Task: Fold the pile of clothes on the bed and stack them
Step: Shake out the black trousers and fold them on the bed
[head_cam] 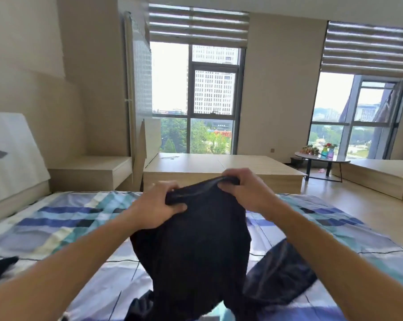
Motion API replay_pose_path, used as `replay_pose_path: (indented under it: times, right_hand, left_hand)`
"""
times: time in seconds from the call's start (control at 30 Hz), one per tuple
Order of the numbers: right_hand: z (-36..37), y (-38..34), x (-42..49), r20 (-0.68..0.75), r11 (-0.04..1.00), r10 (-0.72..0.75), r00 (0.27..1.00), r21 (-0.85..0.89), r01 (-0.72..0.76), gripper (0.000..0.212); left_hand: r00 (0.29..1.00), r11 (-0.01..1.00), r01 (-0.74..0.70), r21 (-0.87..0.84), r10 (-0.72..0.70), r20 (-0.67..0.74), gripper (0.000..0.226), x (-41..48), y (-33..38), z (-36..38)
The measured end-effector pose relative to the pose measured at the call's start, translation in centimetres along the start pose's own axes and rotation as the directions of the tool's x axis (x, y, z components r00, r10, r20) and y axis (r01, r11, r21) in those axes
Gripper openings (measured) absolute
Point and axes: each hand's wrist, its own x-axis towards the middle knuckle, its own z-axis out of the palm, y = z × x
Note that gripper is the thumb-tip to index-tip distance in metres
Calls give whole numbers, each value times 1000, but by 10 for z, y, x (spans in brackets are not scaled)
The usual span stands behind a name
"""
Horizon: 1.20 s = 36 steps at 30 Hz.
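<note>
While the left hand (157,206) and right hand (244,189) pinch the black garment's (195,246) top edge above the bed's (64,218) near edge, its bunched lower part may fold unevenly; a weak pinch could drop it.

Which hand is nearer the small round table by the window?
Right. The right hand grips the black garment at its top edge, on the side toward the round table; the left hand grips the same edge farther from it.
</note>
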Motion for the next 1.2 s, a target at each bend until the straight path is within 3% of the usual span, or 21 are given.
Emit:
replay_pose_path:
  times: [0.13, 0.23, 0.33, 0.57, 0.7, 0.8, 0.87, 1.0, 1.1, 1.2]
  right_hand:
    - [-52, -51, 37, -81, 998, -60, 995, 5, 61, 13]
    - [-84, -76, 49, -120, 991, -87, 989, 89, 98, 12]
    - [-110, -87, 52, -37, 973, -116, 993, 199, 121, 5]
    - [-149, -87, 48, 126, 922, -155, 980, 375, 98, 4]
    - [-164, -83, 41, 250, 956, -102, 963, 294, 25, 16]
    - [-167, -79, 36, 279, 975, -49, 959, 224, -15, 56]
    - [-165, -77, 33, 282, 976, -54, 958, 217, -9, 66]
    - [-162, -68, 27, 256, 945, -77, 964, 326, -11, 65]
    - [-160, -66, 21, 267, 923, -46, 963, 379, -61, 41]
    - [-153, -67, 15, 271, 894, 14, 962, 428, -133, 20]
  left_hand:
    - [1000, 989, -13, 148, 16, -22, 17, 36, 17, -63]
    - [999, 990, 29, 140, -31, 10, 16, 49, 22, -106]
    - [998, 997, 55, 61, -57, 39, 4, 48, 29, -139]
    - [998, 991, 49, -128, -53, -23, 18, 36, 63, -182]
    - [990, 965, 18, -263, -53, -129, 5, 28, 81, -189]
    - [990, 949, 43, -312, -83, -117, 6, 24, 88, -190]
    - [993, 943, 64, -326, -92, -69, 8, 22, 89, -189]
    - [993, 895, 110, -432, -85, 76, 15, 14, 90, -185]
    - [981, 837, 161, -523, -78, 178, 20, 7, 90, -183]
    - [965, 797, 244, -552, -142, 222, 44, 6, 86, -175]
